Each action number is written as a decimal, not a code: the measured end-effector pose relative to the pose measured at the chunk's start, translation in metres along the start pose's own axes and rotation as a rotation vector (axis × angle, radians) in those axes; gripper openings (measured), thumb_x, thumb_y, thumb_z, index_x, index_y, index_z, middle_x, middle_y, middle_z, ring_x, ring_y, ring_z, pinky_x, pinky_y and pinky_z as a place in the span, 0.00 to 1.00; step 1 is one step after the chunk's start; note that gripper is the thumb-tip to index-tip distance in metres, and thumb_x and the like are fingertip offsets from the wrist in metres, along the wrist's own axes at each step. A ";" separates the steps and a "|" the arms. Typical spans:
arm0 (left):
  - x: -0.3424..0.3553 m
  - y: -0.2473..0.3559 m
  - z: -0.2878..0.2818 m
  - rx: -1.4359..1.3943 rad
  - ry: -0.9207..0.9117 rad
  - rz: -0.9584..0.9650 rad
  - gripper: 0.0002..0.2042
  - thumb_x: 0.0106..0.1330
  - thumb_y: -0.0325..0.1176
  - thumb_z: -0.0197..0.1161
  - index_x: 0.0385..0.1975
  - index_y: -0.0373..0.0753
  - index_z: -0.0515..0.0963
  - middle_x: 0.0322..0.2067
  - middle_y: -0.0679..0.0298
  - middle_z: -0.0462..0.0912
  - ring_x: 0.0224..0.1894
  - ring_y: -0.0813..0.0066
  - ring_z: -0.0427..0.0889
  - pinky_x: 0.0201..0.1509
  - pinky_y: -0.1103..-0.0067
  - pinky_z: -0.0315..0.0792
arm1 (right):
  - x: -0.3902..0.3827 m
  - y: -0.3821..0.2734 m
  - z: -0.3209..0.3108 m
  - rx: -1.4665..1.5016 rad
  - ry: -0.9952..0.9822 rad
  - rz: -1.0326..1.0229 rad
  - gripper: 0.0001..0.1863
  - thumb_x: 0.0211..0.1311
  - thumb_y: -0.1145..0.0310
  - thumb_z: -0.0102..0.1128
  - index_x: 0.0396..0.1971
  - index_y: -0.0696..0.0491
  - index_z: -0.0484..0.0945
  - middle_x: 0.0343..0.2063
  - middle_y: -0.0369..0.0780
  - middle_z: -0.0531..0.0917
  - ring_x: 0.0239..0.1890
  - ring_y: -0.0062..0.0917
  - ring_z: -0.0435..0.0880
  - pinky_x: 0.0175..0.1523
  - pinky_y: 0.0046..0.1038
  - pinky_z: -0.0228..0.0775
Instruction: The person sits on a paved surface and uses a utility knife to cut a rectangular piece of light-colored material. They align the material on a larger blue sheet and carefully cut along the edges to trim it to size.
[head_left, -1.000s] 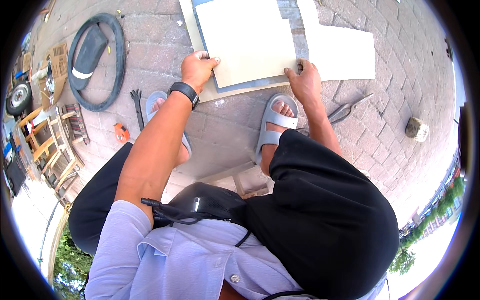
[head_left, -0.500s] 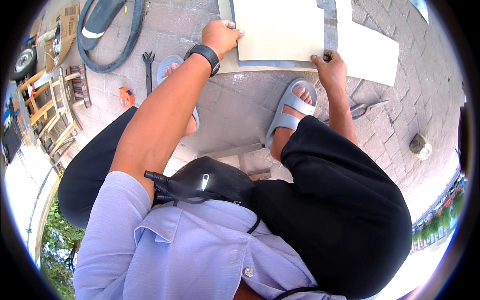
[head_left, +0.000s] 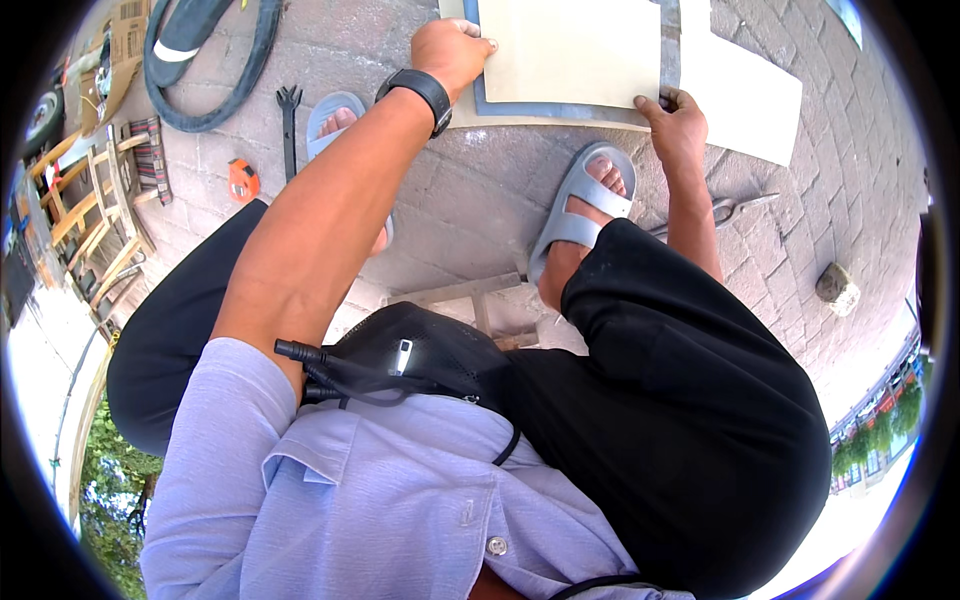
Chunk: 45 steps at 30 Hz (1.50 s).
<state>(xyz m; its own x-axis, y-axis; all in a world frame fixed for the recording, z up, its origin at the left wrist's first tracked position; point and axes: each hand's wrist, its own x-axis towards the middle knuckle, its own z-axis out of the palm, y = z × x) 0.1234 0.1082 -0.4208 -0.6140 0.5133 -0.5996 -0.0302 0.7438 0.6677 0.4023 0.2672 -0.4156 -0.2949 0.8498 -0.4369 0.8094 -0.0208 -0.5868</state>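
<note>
A cream flat sheet (head_left: 575, 55) with straight edges lies on top of a grey-blue sheet (head_left: 672, 45), whose rim shows along its left, lower and right sides. Below both is a larger pale sheet (head_left: 590, 121) on the paving. My left hand (head_left: 450, 52) is closed at the left edge of the stack, thumb on the cream sheet and fingers partly hidden. At the lower right corner my right hand (head_left: 679, 125) pinches the edge, thumb on top and fingers bent at the rim. How many layers each hand grips I cannot tell.
Another pale sheet (head_left: 755, 100) lies at the right, with scissors (head_left: 730, 210) and a stone (head_left: 838, 289) nearer. At left are an orange tape measure (head_left: 243, 180), a dark forked tool (head_left: 289, 130), a black rubber tube (head_left: 255, 70) and a wooden folding chair (head_left: 105, 210).
The cream sheet and both hands have shifted slightly to the right. More of the grey-blue sheet shows along the left edge. The whole view has tilted a little.
</note>
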 end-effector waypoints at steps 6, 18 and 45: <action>0.001 0.005 0.009 0.044 0.012 -0.020 0.16 0.64 0.29 0.73 0.49 0.26 0.83 0.40 0.54 0.89 0.38 0.71 0.88 0.43 0.77 0.84 | -0.002 -0.003 -0.007 -0.022 0.001 0.027 0.26 0.56 0.63 0.74 0.50 0.66 0.82 0.40 0.49 0.89 0.41 0.31 0.89 0.50 0.31 0.79; 0.000 0.003 0.013 0.064 0.053 -0.038 0.13 0.61 0.33 0.75 0.41 0.31 0.85 0.37 0.53 0.89 0.38 0.64 0.88 0.45 0.71 0.82 | -0.001 0.000 -0.004 0.003 0.016 0.038 0.24 0.56 0.63 0.74 0.48 0.65 0.83 0.41 0.49 0.89 0.42 0.36 0.89 0.51 0.34 0.79; 0.000 0.072 0.050 1.010 -0.059 0.680 0.61 0.41 0.54 0.85 0.78 0.48 0.56 0.79 0.46 0.47 0.80 0.38 0.44 0.78 0.44 0.48 | -0.012 0.001 0.000 -0.007 0.134 -0.093 0.28 0.56 0.63 0.73 0.56 0.58 0.82 0.48 0.50 0.83 0.48 0.42 0.84 0.55 0.39 0.76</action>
<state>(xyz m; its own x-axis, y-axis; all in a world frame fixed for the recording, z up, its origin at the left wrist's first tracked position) 0.1608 0.1834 -0.3953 -0.2281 0.9269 -0.2979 0.9267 0.3005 0.2255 0.4066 0.2566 -0.4106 -0.2993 0.9104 -0.2857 0.7853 0.0650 -0.6156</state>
